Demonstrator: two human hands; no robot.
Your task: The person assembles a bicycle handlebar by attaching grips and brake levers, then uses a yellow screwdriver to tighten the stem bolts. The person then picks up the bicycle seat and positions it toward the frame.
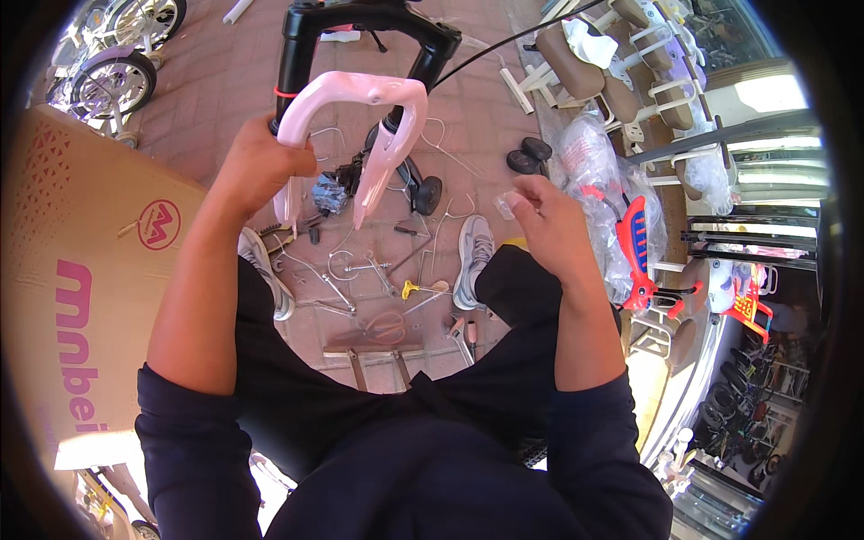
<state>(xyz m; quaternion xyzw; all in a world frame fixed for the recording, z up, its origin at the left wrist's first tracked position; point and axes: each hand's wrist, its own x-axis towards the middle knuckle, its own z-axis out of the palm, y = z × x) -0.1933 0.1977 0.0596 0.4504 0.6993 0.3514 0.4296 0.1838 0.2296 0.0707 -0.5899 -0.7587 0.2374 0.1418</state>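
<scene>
My left hand [263, 171] is wrapped round the left leg of a pink bicycle suspension fork [360, 88]. The fork stands with its arch toward me and its two leg ends pointing down; its black upper part [353, 18] runs to the top edge of the view. To the right of the fork, my right hand [547, 223] is raised over the paving, fingers bent. Between its thumb and fingertips is a small clear plastic piece [507, 205], whose exact kind I cannot make out.
Tools lie on the paving between my shoes, among them a yellow-handled tool [410, 289] and an adjustable wrench [460, 337]. At left stands a big cardboard box [108, 243]. Wrapped parts [585, 148], a red and blue toy-like part [635, 243] and brown seats [571, 61] crowd the right.
</scene>
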